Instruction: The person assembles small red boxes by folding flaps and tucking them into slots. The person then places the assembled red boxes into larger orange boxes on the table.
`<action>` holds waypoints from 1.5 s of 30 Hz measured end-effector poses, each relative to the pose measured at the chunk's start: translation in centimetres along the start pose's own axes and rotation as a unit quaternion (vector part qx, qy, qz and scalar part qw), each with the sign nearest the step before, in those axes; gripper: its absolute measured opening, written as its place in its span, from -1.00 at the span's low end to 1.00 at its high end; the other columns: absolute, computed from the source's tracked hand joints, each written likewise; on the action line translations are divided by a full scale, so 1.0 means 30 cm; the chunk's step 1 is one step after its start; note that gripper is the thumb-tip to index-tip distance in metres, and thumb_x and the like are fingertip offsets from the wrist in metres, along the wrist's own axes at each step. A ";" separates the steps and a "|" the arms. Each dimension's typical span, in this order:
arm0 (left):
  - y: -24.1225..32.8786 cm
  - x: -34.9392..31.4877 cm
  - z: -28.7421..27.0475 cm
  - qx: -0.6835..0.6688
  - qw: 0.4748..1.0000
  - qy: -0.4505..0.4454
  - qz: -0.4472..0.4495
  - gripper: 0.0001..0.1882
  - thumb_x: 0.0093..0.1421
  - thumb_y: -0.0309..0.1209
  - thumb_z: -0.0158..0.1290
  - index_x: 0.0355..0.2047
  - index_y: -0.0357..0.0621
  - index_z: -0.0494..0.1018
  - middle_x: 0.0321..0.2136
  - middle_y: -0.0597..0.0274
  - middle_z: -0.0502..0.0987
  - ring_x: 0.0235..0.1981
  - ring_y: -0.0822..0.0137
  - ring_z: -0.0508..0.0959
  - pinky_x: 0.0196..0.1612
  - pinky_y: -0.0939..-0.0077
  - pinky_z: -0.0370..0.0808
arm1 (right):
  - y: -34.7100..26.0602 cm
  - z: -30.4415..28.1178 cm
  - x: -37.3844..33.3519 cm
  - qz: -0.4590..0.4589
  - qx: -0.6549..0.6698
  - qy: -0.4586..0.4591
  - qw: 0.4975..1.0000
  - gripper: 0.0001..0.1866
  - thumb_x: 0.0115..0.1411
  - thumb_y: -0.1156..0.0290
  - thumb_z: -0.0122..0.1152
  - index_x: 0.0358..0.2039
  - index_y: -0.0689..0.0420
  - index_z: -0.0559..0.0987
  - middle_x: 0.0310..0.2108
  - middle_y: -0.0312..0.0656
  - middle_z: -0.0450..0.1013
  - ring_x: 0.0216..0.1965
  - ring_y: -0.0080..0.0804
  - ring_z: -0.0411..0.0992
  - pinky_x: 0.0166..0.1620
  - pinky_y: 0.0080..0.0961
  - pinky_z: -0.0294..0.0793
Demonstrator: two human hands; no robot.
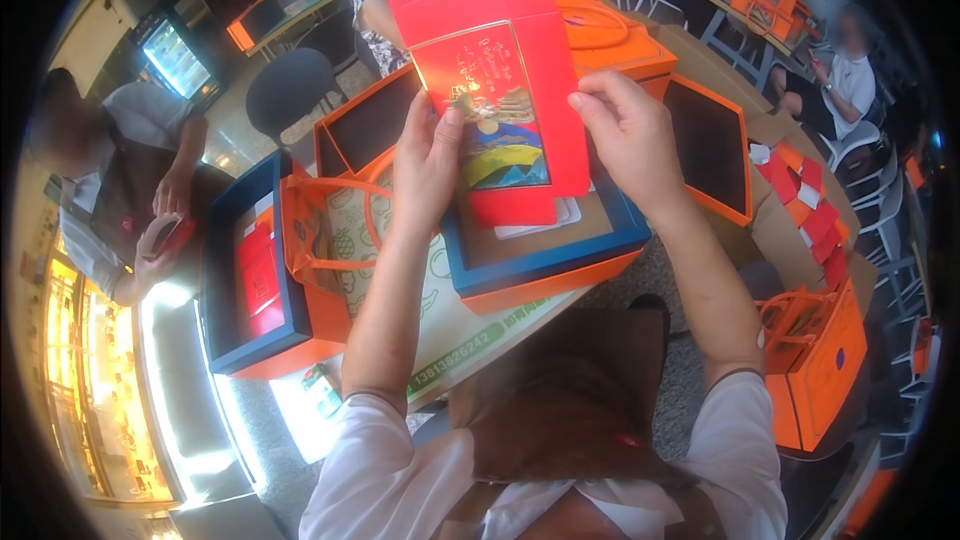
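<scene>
A red folding carton [500,80], with gold lettering and a blue, yellow and green landscape print, is held up in front of me with its end flaps open. My left hand [430,155] grips its left edge, thumb on the printed face. The fingers of my right hand [630,135] pinch its right edge. Below the carton stands an open orange gift box [545,270] with a dark blue inner rim, a tan base and some white pieces inside. Left of it is a similar open box [300,325] with a red packet [258,280] in it.
An orange handled bag [330,260] lies on the table [455,350]. Dark-lined orange trays [710,150] and another orange box [610,35] stand behind. Red and white packets [800,195] and an orange bag [815,370] are at right. A co-worker [130,170] holds something at left.
</scene>
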State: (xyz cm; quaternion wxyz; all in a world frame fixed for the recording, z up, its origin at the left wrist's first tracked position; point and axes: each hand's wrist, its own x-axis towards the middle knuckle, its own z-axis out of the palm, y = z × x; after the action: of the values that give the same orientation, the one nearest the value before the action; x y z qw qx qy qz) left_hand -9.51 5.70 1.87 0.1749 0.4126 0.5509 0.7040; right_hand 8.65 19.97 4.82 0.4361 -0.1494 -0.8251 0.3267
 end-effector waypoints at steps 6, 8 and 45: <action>0.022 0.014 -0.016 -0.027 0.996 -0.070 0.047 -0.23 0.37 0.00 0.09 0.37 -0.27 0.15 0.09 0.06 0.53 0.14 0.29 0.50 0.18 0.39 0.44 | -0.046 -0.054 -0.008 0.071 0.264 -0.126 0.954 -0.64 0.35 0.31 0.28 0.06 0.24 0.53 -0.08 -0.22 0.59 -0.04 -0.44 0.56 0.00 -0.50 0.60; 0.032 0.022 -0.024 -0.026 0.993 -0.105 0.049 -0.10 0.29 0.12 0.14 0.38 -0.28 0.13 0.11 0.05 0.50 0.16 0.27 0.48 0.21 0.35 0.41 | -0.056 -0.048 -0.025 0.075 0.300 -0.155 0.938 -0.52 0.31 0.30 0.33 0.16 0.24 0.48 -0.04 -0.20 0.56 0.00 -0.42 0.54 0.07 -0.48 0.57; -0.052 0.051 -0.099 -0.060 0.993 -0.070 0.075 -0.85 0.44 -0.47 -0.01 -0.06 -0.25 0.48 -0.17 0.38 0.54 -0.10 0.54 0.46 0.05 0.58 0.39 | -0.094 -0.068 -0.057 0.019 0.321 -0.185 0.929 -0.53 0.34 0.19 0.27 0.10 0.30 0.54 -0.10 -0.16 0.59 -0.12 -0.48 0.58 -0.01 -0.52 0.56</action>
State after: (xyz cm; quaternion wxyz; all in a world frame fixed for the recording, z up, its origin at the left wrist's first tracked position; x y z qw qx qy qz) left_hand -13.04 5.41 0.87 0.1842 0.4898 0.4620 0.7160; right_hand 11.42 17.81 6.46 0.2941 0.0455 -0.7392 0.6042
